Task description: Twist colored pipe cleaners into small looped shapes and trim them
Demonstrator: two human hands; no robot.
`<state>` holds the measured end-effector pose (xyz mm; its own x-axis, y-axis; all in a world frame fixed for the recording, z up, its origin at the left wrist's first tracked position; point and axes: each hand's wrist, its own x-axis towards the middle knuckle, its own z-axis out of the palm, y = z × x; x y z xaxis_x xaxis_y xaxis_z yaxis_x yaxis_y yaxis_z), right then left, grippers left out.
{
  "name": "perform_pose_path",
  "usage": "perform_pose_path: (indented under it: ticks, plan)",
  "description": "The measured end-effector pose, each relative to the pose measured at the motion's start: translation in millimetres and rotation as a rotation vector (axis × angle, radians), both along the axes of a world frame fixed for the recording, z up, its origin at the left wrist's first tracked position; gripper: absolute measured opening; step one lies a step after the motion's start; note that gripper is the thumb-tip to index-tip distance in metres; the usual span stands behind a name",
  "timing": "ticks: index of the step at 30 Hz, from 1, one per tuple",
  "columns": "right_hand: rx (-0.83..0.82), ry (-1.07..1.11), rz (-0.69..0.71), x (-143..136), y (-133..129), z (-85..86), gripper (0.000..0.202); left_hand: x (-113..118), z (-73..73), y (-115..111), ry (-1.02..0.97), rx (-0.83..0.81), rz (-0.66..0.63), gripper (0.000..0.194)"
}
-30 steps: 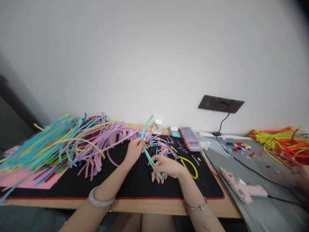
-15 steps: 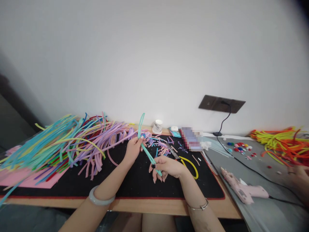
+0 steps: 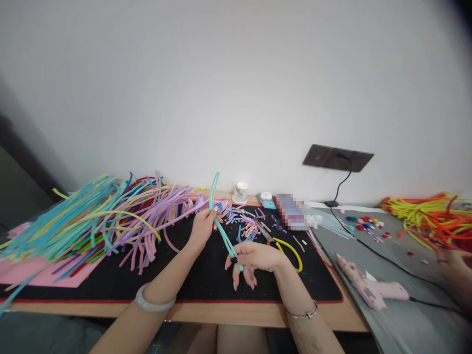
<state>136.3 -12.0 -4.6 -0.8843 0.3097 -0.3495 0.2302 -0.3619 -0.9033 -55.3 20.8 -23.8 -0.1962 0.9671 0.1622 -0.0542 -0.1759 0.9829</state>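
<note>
Mint-green pipe cleaners (image 3: 224, 238), bent into a narrow loop at the top, slant between my hands over the black mat (image 3: 206, 282). Near their middle, my left hand (image 3: 204, 225) pinches them between thumb and fingers. Lower down, the thumb and forefinger of my right hand (image 3: 258, 258) close around the other end, while its remaining fingers hang loosely. Just past my right hand lie scissors with yellow handles (image 3: 297, 258). Short purple, pink and blue pipe cleaner offcuts (image 3: 250, 227) are scattered behind my hands.
Long pipe cleaners (image 3: 136, 223) pile up at left, partly over a pink sheet (image 3: 79, 275). A paper cup (image 3: 241, 191) and a phone (image 3: 292, 212) stand along the back. On the grey table are a pink glue gun (image 3: 368, 285), its cable, pompoms (image 3: 365, 223) and another person's hand (image 3: 455, 268).
My right hand has shifted slightly down, with its fingers spread a little more. The pipe cleaners hang a bit steeper. My left hand stays nearly in place.
</note>
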Motion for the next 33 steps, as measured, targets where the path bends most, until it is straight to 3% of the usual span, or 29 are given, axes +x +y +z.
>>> perform_pose_path:
  ticks: [6, 11, 18, 33]
  plan:
    - [0.09, -0.052, 0.013, -0.9, -2.7, 10.0, 0.035, 1.6, 2.4, -2.1, -0.018, -0.02, -0.019, 0.036]
    - [0.153, -0.049, -0.02, 0.4, -0.9, 6.4, 0.031, 1.5, 3.4, -3.4, 0.02, -0.018, -0.031, 0.036]
    - [0.091, -0.049, 0.053, 2.3, 3.7, -3.0, 0.032, 1.2, 2.3, -2.6, 0.036, -0.015, -0.015, 0.035]
    - [-0.013, -0.047, 0.041, 0.4, 3.0, -5.2, 0.031, 0.5, 1.3, -1.2, 0.037, -0.015, -0.01, 0.037]
